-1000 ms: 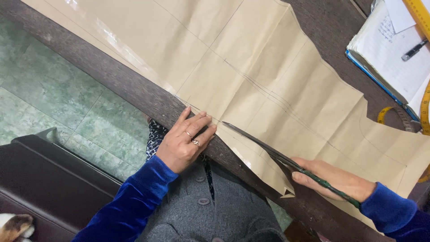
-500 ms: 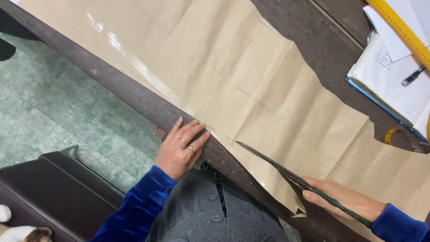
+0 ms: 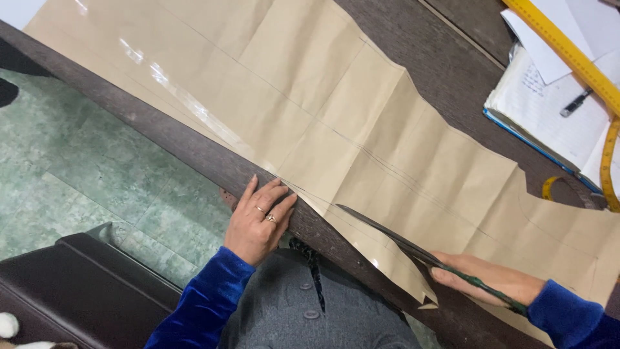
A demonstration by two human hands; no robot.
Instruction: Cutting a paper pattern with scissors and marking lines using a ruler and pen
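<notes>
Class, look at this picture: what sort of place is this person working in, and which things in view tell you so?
Probably a tailoring or pattern-cutting workroom: brown pattern paper on a dark table, scissors in the right hand, a yellow ruler.

The scissors (image 3: 413, 249) have cut farther along the paper (image 3: 361, 129).

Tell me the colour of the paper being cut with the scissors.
Light tan brown paper, creased in a grid of folds, seen in the head view.
</notes>
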